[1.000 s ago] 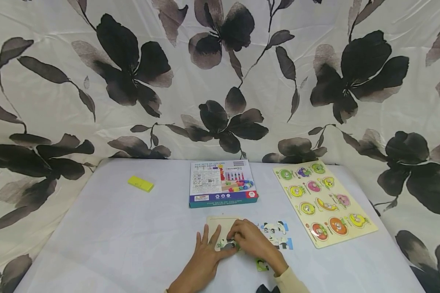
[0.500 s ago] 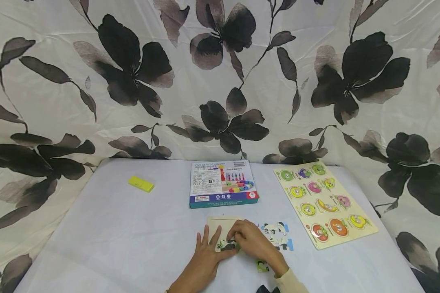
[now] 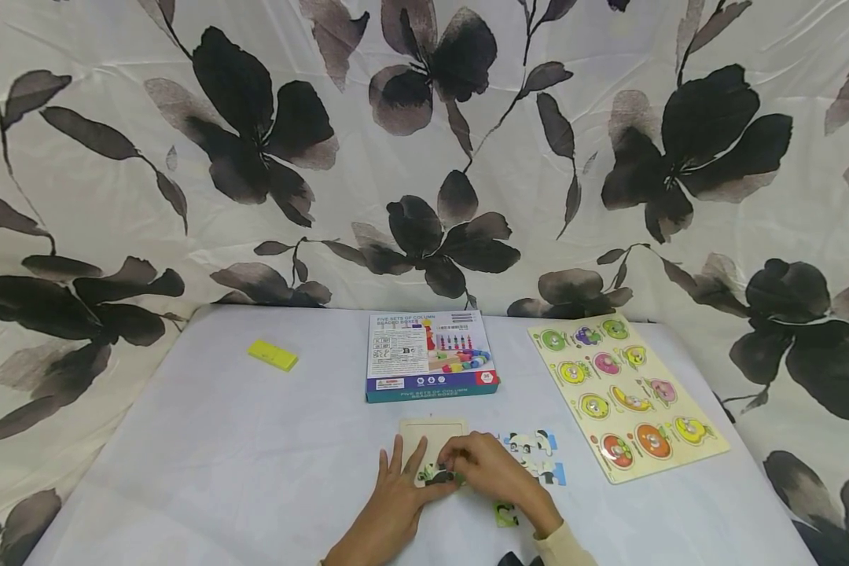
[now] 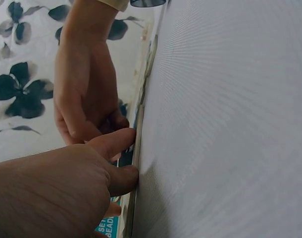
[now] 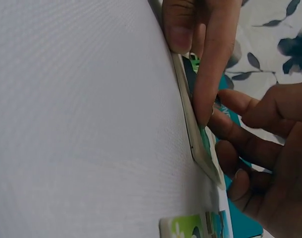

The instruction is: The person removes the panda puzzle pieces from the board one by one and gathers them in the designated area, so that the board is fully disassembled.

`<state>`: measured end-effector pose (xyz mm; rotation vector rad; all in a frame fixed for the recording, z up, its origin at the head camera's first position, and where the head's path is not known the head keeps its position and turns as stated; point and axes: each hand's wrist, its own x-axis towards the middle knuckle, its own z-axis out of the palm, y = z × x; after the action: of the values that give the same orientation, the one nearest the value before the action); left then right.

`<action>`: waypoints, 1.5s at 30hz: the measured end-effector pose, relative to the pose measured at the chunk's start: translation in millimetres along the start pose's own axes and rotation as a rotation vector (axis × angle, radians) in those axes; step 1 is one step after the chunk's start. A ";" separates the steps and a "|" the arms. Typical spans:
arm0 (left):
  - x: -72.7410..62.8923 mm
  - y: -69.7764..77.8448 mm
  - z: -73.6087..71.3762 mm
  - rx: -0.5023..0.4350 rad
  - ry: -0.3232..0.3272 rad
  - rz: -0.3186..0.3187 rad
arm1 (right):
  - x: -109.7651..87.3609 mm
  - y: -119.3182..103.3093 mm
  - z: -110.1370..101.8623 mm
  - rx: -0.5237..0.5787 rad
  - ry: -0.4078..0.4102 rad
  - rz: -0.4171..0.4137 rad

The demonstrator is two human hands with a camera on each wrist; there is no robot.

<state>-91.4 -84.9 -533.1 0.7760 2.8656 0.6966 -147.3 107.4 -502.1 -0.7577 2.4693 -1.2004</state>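
A small beige puzzle tray lies in front of the person, with green, black and white puzzle pieces in its lower part. My left hand rests at its left side, fingers spread; the thumb presses close to the near edge and the index finger lies over the tray. Over the tray's right side, my right hand has curled fingers that pinch at a puzzle piece, mostly hidden beneath them. Loose panda pieces lie right of the tray, and a green piece sits below the right wrist.
Behind the tray stands a flat bead-set box. A fruit puzzle board lies at the right, a yellow block at the back left. Something black shows at the bottom edge. A floral cloth hangs behind the table.
The right hand's knuckles have shifted slightly down and to the right, showing more of the tray's upper right corner. The left hand holds its place.
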 end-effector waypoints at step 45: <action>-0.9 1.6 -2.8 0.009 -0.005 -0.013 | -11.4 18.5 -19.7 0.083 0.079 0.032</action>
<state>-90.5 -85.3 -530.0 0.7589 2.8688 0.6797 -153.4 136.0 -504.5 -0.6583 2.4668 -1.3363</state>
